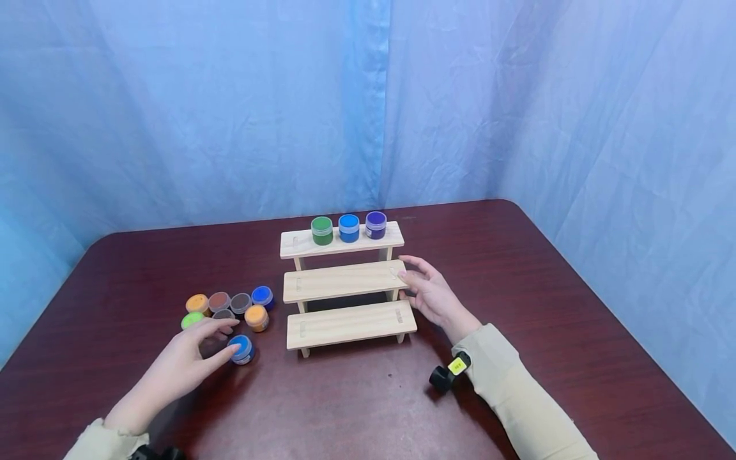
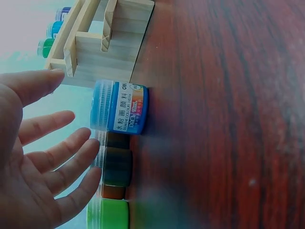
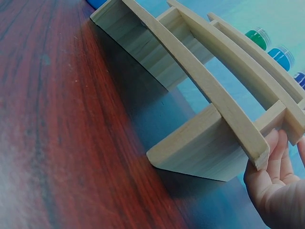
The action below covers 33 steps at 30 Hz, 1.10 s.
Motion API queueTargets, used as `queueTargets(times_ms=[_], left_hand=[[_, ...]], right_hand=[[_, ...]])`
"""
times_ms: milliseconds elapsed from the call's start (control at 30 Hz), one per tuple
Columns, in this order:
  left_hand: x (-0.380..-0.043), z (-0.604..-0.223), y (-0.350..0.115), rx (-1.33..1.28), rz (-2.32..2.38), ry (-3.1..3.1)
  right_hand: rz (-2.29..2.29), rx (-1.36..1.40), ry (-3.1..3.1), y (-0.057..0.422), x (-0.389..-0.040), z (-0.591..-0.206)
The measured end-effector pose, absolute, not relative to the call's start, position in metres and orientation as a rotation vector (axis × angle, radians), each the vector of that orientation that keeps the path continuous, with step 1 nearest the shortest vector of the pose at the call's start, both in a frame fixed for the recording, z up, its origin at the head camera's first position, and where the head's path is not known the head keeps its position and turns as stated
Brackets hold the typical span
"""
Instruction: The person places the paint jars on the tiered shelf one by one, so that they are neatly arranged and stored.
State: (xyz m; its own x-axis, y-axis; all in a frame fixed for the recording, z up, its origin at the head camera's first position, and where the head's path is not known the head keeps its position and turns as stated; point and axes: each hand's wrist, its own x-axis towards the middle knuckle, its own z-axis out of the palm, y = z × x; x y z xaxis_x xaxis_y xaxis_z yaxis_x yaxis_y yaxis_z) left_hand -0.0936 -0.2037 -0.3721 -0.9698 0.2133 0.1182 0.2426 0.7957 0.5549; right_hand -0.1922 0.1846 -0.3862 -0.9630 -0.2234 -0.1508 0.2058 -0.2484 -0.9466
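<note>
My left hand (image 1: pixel 183 363) hovers with its fingers spread beside a blue paint jar (image 1: pixel 241 350) standing upright on the table. In the left wrist view that jar (image 2: pixel 119 107) has a white printed label, and the fingers are apart from it. My right hand (image 1: pixel 434 295) grips the right end of the middle step of a three-step wooden stand (image 1: pixel 345 281), thumb on top and fingers at its edge. From the right wrist camera, the hand (image 3: pixel 281 186) is at the stand's side, partly behind a step. Green (image 1: pixel 322 231), blue (image 1: pixel 349 228) and purple (image 1: pixel 376 225) jars sit on the top step.
Left of the stand is a cluster of several paint jars: orange (image 1: pixel 256 317), dark blue (image 1: pixel 262 298), brown (image 1: pixel 219 301), light green (image 1: pixel 192 319) and dark ones. The dark red table (image 1: pixel 368 402) meets pale blue curtains (image 1: pixel 230 108) behind and at the right.
</note>
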Motion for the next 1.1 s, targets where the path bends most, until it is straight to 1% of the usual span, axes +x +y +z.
queueTargets(times_ms=[1100], left_hand=[[-0.090, -0.384, -0.207, -0.462, -0.929, -2.951]], right_hand=[[-2.284, -0.022, 1.748, 0.184, -0.192, -0.386]])
